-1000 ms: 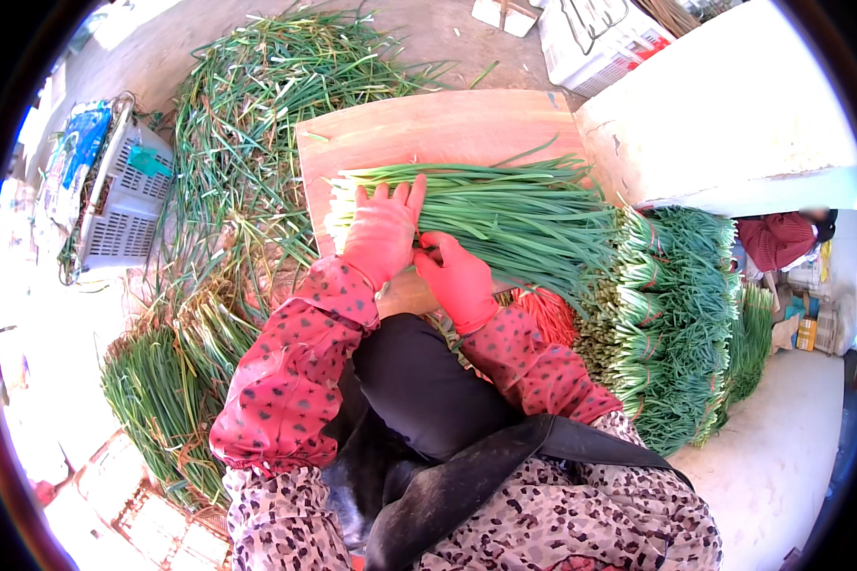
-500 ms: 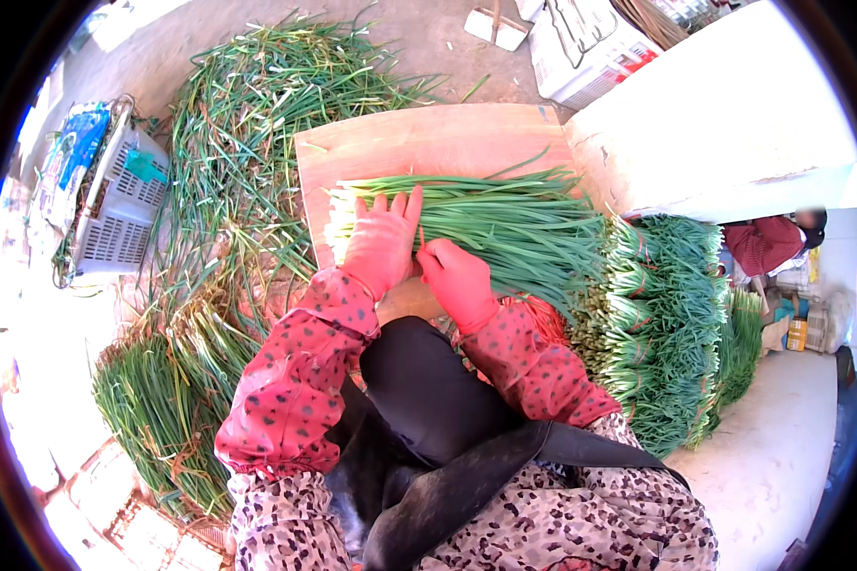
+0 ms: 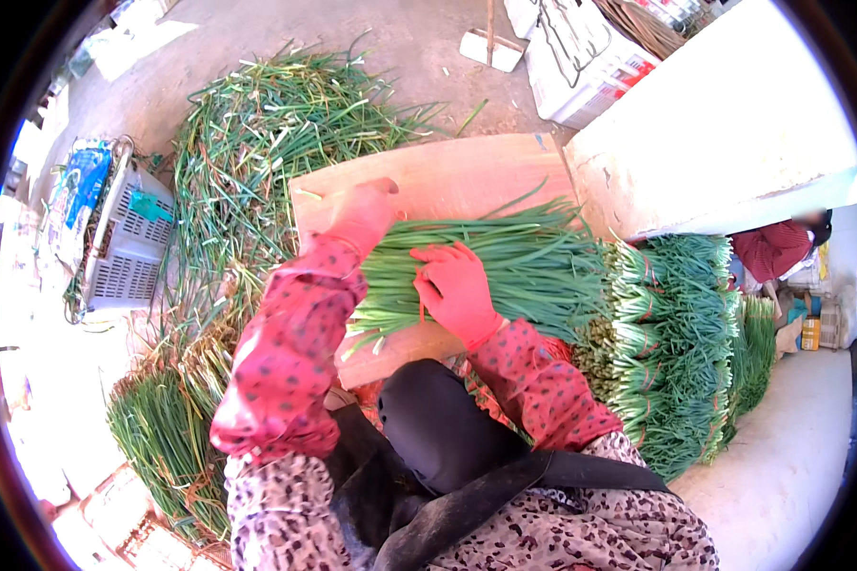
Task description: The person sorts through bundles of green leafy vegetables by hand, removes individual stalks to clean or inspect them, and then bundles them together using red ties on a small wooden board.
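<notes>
Red-tied green-stalk bundles (image 3: 671,343) at three o'clock seem done, green-stalk bunch (image 3: 538,268) pending — red-gloved right hand (image 3: 459,297), left hand (image 3: 360,223): grips unreadable.

Left hand (image 3: 360,215) shifts toward eleven o'clock, away from right hand (image 3: 459,293).
Curled earlier, the right hand's fingers (image 3: 438,254) now extend toward eleven over green stalks (image 3: 533,271).

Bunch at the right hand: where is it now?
In the head view, the bunch lies across the board near the centre, beneath the right hand, just left of the tied bundles.
</notes>
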Motion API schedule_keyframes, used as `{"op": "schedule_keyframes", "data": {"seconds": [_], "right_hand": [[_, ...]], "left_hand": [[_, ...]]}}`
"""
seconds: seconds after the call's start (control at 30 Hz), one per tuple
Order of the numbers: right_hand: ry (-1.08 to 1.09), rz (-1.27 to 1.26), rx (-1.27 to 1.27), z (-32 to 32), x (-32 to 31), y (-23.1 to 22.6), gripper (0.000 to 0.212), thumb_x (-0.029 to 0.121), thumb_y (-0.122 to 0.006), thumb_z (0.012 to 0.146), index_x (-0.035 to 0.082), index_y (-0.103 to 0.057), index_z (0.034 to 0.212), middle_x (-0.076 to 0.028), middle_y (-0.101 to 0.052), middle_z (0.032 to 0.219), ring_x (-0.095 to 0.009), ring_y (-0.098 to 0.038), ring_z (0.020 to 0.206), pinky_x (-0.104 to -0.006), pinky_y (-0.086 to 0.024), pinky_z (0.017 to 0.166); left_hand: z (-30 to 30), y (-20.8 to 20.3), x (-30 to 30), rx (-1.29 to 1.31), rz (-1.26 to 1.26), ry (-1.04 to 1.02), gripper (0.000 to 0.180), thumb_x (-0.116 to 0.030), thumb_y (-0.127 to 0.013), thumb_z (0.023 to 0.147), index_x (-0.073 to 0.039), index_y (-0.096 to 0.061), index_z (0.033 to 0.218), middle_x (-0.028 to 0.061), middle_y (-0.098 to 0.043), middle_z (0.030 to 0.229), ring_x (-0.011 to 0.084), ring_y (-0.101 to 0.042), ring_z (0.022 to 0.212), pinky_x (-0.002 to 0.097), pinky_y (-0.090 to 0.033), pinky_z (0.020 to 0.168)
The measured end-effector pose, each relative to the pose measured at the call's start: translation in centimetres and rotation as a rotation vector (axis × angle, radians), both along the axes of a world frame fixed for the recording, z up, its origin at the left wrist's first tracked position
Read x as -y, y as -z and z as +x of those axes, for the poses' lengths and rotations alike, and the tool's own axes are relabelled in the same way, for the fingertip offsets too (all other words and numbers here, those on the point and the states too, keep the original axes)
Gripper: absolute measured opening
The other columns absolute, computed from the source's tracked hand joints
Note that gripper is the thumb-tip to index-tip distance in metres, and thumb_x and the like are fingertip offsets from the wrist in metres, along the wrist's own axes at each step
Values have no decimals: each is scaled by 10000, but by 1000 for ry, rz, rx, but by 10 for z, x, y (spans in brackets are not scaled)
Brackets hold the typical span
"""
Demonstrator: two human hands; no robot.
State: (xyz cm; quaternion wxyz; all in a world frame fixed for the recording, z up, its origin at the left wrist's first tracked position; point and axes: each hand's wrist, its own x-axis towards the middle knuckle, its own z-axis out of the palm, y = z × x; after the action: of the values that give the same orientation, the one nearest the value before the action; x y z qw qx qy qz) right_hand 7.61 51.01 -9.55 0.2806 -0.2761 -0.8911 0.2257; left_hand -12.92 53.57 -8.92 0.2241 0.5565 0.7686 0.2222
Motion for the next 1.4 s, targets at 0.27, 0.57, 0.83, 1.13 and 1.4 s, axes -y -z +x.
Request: {"op": "schedule_keyframes", "data": {"seconds": [0.27,0.57,0.83,1.13,1.4], "right_hand": [[35,-49,55,8,-2,0,76,174,-637,741,101,-624,721,-22,-655,1081,-257,-581,1042,-487,-364,993],[29,-151,-125,11,-2,1,81,117,-665,711,87,-590,705,-36,-667,1072,-255,-579,1061,-469,-350,1007],[22,-308,-145,21,14,3,119,106,-680,708,65,-574,673,-94,-630,715,-312,-608,705,-419,-464,656],[69,-313,285,-7,6,-7,168,234,-647,748,73,-628,706,-131,-629,716,-335,-617,700,-428,-484,626],[-23,-454,791,-30,-13,-32,240,301,-576,805,111,-675,914,-133,-667,833,-323,-638,833,-410,-485,746]], "left_hand": [[16,44,-25,-266,-92,258,147,-117,-563,758,-58,-644,867,174,-660,818,351,-643,777,423,-506,705],[8,20,0,124,-54,222,127,-140,-566,738,-30,-628,747,193,-654,784,359,-632,755,440,-501,692],[53,17,87,182,-119,1,130,-115,-585,766,15,-592,761,143,-645,730,242,-619,686,354,-490,654],[28,38,89,786,-127,-119,122,-107,-579,859,15,-585,864,93,-655,809,147,-624,761,276,-503,702],[29,51,82,765,-167,-172,172,-191,-578,842,-39,-649,881,86,-687,820,192,-654,784,305,-513,730]]}}
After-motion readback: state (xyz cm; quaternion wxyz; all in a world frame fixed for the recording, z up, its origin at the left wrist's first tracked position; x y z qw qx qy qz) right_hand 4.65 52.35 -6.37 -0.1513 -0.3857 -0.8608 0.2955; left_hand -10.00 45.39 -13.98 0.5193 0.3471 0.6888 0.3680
